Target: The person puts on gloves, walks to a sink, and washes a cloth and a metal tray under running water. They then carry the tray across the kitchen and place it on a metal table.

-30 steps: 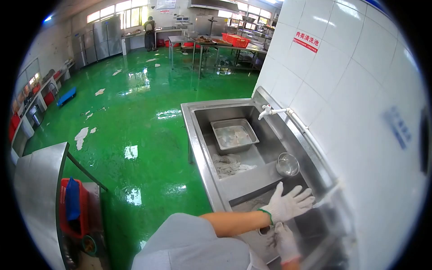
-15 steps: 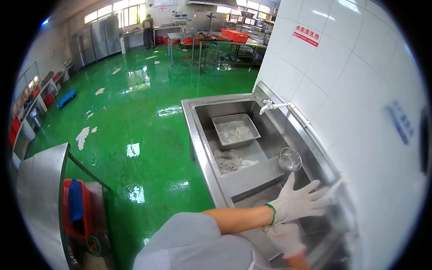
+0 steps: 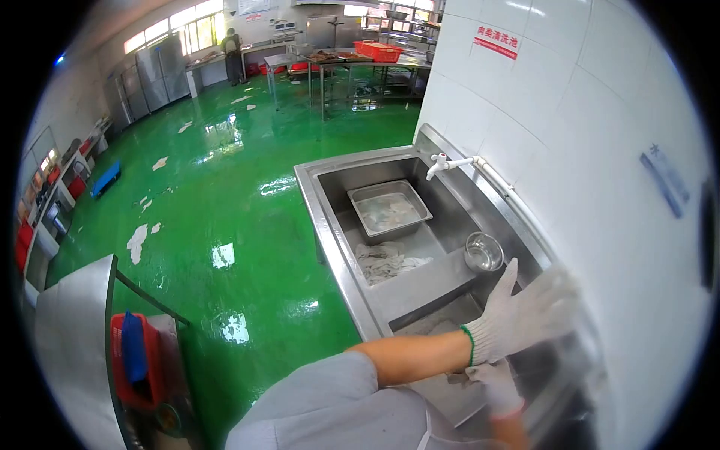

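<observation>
My left hand (image 3: 525, 315), in a white knit glove with a green cuff, reaches out over the right part of the steel sink (image 3: 420, 296). Its thumb points up and its fingers stretch toward the tiled wall, smeared at the tips. Just past the thumb, a small shiny metal pot (image 3: 484, 252) stands at the sink's divider. Below my left wrist, my right hand (image 3: 498, 388), gloved in white with a pinkish cuff, is low over the near basin. Its fingers are curled in toward a small greyish patch; I cannot tell what they hold.
In the far basin are a steel pan (image 3: 390, 229) holding cloudy water and pale pieces, and wet cloths (image 3: 381, 264). A white tap (image 3: 439, 166) juts from the wall pipe. A steel table (image 3: 71, 322) and red crate (image 3: 154, 360) stand left. One person (image 3: 233, 56) stands far back.
My left hand has moved right toward the wall, its fingers now blurred. My right hand has shifted slightly up and right. The view has turned a little.
</observation>
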A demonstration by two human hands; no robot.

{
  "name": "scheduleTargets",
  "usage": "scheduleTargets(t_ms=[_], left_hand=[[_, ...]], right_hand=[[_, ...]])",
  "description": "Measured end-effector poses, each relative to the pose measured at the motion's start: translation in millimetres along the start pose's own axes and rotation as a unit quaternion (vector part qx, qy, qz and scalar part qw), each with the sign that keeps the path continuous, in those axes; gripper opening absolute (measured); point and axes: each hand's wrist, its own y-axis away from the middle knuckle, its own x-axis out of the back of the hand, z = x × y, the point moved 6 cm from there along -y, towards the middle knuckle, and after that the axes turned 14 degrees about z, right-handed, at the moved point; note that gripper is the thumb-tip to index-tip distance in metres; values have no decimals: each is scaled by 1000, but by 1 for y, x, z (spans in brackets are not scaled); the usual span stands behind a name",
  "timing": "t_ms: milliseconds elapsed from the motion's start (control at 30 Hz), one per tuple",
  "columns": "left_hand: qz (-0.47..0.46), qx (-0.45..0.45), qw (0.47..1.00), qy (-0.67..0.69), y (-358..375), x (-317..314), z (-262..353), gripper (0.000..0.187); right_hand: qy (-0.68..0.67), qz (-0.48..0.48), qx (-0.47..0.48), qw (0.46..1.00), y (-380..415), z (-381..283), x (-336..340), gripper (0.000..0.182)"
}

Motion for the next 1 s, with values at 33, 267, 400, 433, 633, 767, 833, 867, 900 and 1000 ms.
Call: scheduleTargets(t_ms=[33,267,400,433,633,767,833,867,900,1000], left_hand=[[2,-4,1000,-11,1,-1,0,72],[66,-48,978,-190,21,25,23,77],[167,-148,828,-515,43,68,48,70],[283,-155,880,-349,46,103,69,66],[472,-239,750,-397,85,163,157,50],[524,-212,721,-399,89,187,171,42],[536,-173,733,-382,80,205,174,40],[546,-154,733,-376,74,212,172,40],[557,-135,732,-369,69,220,172,40],[555,-91,746,-357,44,240,177,44]], right_hand=[[6,-19,-43,999,3,-2,-3,29],[414,36,448,792,9,0,-30,39],[457,-89,225,856,-9,58,-41,43],[485,-125,158,851,-9,63,-37,43],[328,-45,-58,942,-42,154,46,35],[-362,297,-143,872,-102,217,129,37],[-477,359,-117,794,-127,210,142,34],[-530,386,-101,748,-139,203,146,33],[-547,391,-103,733,-150,198,144,31],[-595,417,-108,679,-192,205,139,24]])
